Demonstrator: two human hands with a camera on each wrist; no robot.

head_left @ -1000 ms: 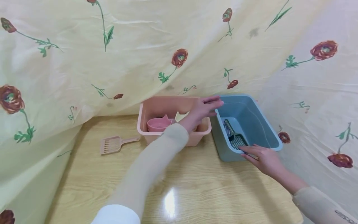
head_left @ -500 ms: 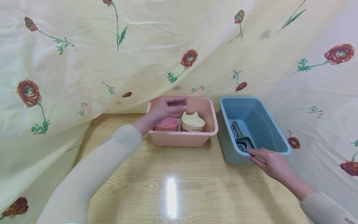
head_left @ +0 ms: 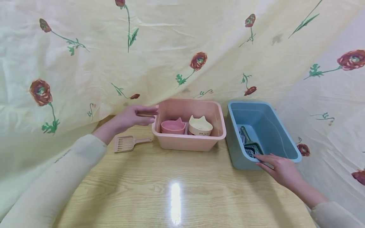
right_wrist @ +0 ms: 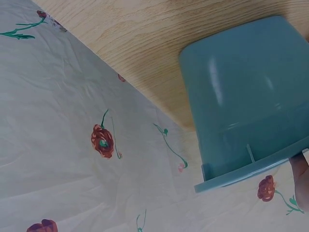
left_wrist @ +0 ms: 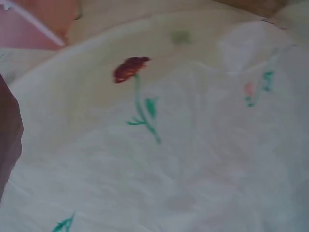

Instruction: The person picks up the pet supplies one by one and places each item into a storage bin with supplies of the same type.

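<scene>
My left hand [head_left: 132, 117] reaches out with straight fingers, its fingertips at the left rim of the pink litter box [head_left: 188, 144]; whether they touch it I cannot tell. Inside that box sit a pink cat-eared bowl [head_left: 173, 127] and a cream cat-eared bowl [head_left: 200, 125]. On the right, my right hand [head_left: 280, 169] pinches the front rim of the blue litter box [head_left: 265, 110], fingers above and thumb below. A dark green litter scoop [head_left: 251, 141] leans inside it, with another dark scoop-like piece partly hidden beside it.
A pale pink litter scoop [head_left: 124, 144] lies flat on the wooden table [head_left: 137, 186], below my left hand. Flowered cloth [head_left: 159, 47] hangs behind and along both sides. A narrow gap separates the two boxes.
My left hand has moved left, from over the pink box's right end to its left rim, uncovering the bowls. The right hand stays on the blue box's rim. The view has shifted slightly.
</scene>
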